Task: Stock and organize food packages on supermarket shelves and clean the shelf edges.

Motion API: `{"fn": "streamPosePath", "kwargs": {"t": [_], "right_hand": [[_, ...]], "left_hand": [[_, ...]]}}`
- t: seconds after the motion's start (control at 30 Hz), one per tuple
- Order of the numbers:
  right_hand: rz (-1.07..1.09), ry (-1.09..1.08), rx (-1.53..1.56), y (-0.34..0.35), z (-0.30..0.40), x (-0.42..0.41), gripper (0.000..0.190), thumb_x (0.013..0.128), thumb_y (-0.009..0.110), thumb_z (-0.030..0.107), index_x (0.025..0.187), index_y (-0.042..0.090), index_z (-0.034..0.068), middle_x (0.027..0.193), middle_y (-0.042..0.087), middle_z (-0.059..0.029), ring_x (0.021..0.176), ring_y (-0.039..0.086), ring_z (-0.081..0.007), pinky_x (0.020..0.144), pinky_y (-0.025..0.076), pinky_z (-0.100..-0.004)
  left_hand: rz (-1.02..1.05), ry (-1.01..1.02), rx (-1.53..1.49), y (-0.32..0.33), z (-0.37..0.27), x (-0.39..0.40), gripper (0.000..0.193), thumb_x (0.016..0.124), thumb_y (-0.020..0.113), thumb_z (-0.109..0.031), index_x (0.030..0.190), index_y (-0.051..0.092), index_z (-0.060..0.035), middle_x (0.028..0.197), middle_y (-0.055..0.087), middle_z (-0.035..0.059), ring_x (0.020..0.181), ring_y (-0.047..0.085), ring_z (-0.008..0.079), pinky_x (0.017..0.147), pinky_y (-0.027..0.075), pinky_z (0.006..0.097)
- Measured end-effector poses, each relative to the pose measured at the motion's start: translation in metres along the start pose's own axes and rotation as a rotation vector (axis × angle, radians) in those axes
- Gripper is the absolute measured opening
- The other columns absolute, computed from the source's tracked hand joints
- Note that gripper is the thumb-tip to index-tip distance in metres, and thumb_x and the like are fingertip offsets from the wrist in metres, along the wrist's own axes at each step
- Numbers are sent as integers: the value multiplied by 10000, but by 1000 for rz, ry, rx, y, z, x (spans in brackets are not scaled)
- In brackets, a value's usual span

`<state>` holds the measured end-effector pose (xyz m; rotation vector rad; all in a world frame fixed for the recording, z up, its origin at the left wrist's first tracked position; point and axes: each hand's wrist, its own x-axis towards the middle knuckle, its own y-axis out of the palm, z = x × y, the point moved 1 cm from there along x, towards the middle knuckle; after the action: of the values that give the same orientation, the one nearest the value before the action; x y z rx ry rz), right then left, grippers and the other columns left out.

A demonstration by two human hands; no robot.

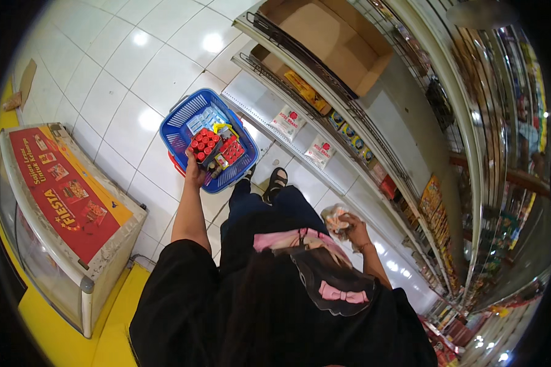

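Note:
My left hand (195,170) grips a pack of red-capped bottles (205,145) over the near left part of a blue plastic shopping basket (183,108). Inside the basket lie a light blue and white pack (205,120), a second red-topped pack (233,152), something yellow (224,128) and small jars or bottles (216,171). Out to the right, beside my hip, my right hand (357,229) is closed on a crumpled clear plastic bag (336,219) with orange and white contents; what they are cannot be told.
A chest freezer (115,192) stands at the left. Along the right run store shelves with white packets (288,123), yellow packs (305,91) and an open cardboard box (335,41). Below the basket is a white tiled floor (119,105), near my sandalled feet (276,181).

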<state>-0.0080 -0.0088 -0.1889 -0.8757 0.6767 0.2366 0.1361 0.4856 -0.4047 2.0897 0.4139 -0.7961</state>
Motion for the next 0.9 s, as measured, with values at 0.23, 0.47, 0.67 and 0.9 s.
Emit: {"fn": "streamPosePath", "kwargs": {"t": [0.23, 0.47, 0.67, 0.9], "right_hand": [[230, 38, -223, 16, -32, 0, 440, 614, 570, 17, 1008, 602, 213, 1166, 499, -82, 1066, 453, -282, 897, 370, -367], [396, 144, -194, 32, -20, 31, 437, 609, 540, 0, 1027, 591, 119, 1151, 498, -138, 1029, 493, -297, 887, 397, -327], [580, 224, -8, 64, 1, 70, 486, 605, 478, -39, 1073, 559, 69, 1207, 440, -142, 1098, 441, -268, 901, 388, -303], [639, 325, 94, 80, 13, 88, 501, 607, 498, -15, 1098, 545, 75, 1242, 380, -156, 1129, 403, -288, 951, 342, -312]], "left_hand": [[-155, 44, -101, -5, 28, 57, 667, 820, 333, -577, 1285, 301, -100, 1264, 409, 85, 1115, 441, 251, 928, 368, 396], [-341, 107, -246, -46, 79, 148, 682, 812, 376, -558, 1312, 245, -112, 1322, 328, 78, 1172, 369, 245, 973, 300, 395], [-374, 137, -293, -92, 78, 215, 722, 802, 381, -582, 1289, 265, -61, 1294, 348, 89, 1163, 364, 258, 966, 288, 396], [-634, 135, -181, -91, 82, 258, 812, 787, 441, -569, 1326, 98, -69, 1305, 314, 114, 1128, 393, 258, 932, 333, 376]]}}
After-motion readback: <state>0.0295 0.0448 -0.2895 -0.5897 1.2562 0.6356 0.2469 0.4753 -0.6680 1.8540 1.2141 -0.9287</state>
